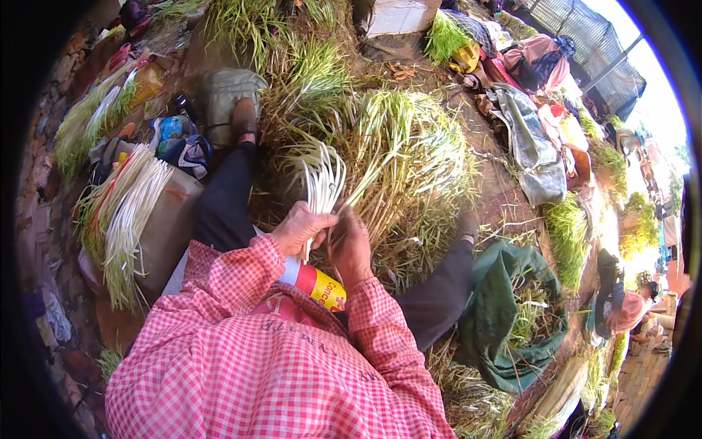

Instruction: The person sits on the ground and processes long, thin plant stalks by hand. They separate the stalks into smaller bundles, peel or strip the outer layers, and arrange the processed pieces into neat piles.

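My left hand (301, 226) grips a small bunch of pale, blanched leafy stalks (323, 184), their white lengths fanning upward and their cut or root ends poking out below the fist. Close beside it, my right hand (352, 247) is blurred, with its fingers around a thin yellow-green stalk (370, 175) that slants up to the right. Between my legs lies a large heap of similar green stalks (417, 142), brownish toward their lower ends. A printed yellow and red sheet or bag (323, 288) covers part of my lap under the hands.
Sorted white stalks (134, 214) lie over a box-like support (170, 225) at left. A green cloth sack (493, 313) with plant scraps sits by my right leg. Further off are a white carton (400, 17), a grey sack (532, 148) and a seated person (625, 310).
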The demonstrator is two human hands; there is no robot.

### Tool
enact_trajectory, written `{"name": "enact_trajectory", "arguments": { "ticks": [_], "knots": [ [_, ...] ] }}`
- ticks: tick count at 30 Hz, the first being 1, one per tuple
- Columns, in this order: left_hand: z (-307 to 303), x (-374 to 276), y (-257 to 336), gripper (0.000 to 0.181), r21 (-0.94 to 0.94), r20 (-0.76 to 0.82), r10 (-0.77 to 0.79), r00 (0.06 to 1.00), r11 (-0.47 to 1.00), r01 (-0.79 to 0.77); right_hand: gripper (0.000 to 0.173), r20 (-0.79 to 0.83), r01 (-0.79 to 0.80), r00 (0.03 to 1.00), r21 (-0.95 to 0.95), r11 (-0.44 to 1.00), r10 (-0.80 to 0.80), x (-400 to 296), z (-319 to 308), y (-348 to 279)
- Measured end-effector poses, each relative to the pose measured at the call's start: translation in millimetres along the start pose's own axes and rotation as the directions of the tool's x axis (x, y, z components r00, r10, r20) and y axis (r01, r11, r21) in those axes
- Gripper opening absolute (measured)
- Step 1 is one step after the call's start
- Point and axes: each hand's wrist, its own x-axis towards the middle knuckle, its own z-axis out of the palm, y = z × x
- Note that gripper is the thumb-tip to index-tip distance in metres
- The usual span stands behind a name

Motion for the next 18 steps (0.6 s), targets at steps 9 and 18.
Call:
{"name": "enact_trajectory", "arguments": {
  "ticks": [9,18],
  "knots": [
    [-56.4,25.7,81.3,0.013,-0.292,-0.333,0.221,0.916,0.900,-0.324,0.034,-0.095,-0.228,0.963,-0.786,0.575,0.251,-71.9,-1.3,-21.7],
    [-43.5,6.9,70.7,0.018,-0.172,-0.275,0.244,0.930,0.939,-0.298,0.041,0.372,0.109,0.803,-0.860,-0.499,-0.466,-44.7,15.1,-41.4]
  ]
}}
